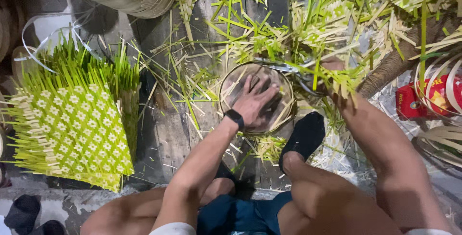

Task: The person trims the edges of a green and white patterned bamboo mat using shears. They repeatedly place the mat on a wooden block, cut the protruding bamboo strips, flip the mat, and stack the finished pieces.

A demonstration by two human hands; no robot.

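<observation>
Matt green-and-cream woven bamboo mat (72, 129) at left; rough dark wooden planks (163, 134) at centre; glossy red plastic packet (426, 97) at right; shiny metal scissors (288, 69).

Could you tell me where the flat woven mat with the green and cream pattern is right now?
The green and cream woven mat lies at the left of the head view on the dark wooden floor, left of the left hand pressing the round bamboo hoop.

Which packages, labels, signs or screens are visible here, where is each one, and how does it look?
Red package: at the right edge, partly behind pale curved strips; boxy, red with yellow and white print.
Black wristband: on the left wrist, beside the round woven frame; small, dark, rectangular, perhaps a watch, its face not readable as a screen.
No signs are visible.
</observation>
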